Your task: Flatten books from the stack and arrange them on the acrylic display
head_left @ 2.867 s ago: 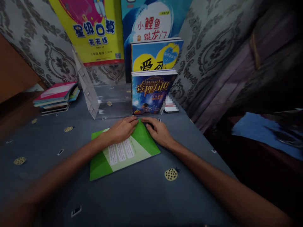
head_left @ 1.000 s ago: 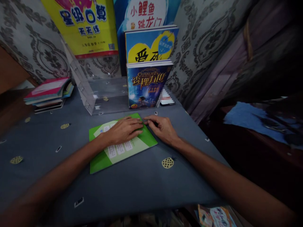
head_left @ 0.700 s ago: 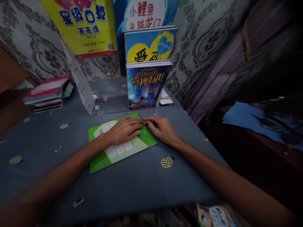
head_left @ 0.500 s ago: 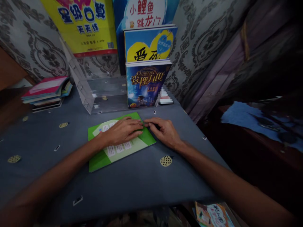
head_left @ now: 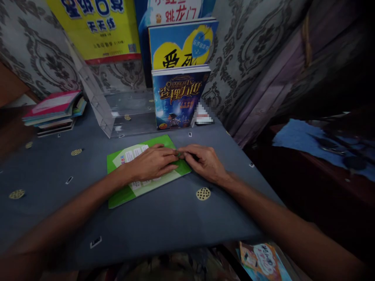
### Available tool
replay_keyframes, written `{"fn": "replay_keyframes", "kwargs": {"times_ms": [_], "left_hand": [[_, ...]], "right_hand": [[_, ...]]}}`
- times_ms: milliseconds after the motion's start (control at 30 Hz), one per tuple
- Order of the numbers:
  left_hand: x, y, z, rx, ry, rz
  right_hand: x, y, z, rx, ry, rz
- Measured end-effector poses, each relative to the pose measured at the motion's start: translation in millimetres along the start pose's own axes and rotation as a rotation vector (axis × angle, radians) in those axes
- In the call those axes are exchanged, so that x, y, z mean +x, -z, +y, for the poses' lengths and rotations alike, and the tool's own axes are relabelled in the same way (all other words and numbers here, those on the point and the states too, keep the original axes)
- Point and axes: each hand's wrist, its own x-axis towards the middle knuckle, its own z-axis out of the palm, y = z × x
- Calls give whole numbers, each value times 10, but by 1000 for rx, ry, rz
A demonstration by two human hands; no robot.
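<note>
A green book (head_left: pixel 123 196) with a pale panel and small white text boxes on its cover lies slanted on the table. My left hand (head_left: pixel 152 162) rests flat across it, fingers stretched toward its right edge and hiding part of the cover. At that edge is my right hand (head_left: pixel 203 162), its fingers curled and the thumb drawn in against them, pinching the book's edge. The fingertips of both hands nearly meet there. What exactly lies between the right fingertips is partly hidden.
Behind the book stands a clear acrylic rack (head_left: pixel 102 113) with a Charlie IX book (head_left: pixel 178 99), a blue-and-yellow book (head_left: pixel 178 45) and a yellow workbook (head_left: pixel 102 35). A stack of books (head_left: pixel 55 111) lies at left. Below the table's front edge is another book (head_left: pixel 263 261).
The view has shifted slightly, so the table and books sit a little higher. Both hands keep about the same place on the green book.
</note>
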Motion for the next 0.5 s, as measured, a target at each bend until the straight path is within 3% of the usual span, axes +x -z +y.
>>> {"fn": "replay_keyframes", "kwargs": {"times_ms": [500], "left_hand": [[37,76,197,-162,-102,-65]], "right_hand": [[-51,19,-24,-25,-10,-51]]}}
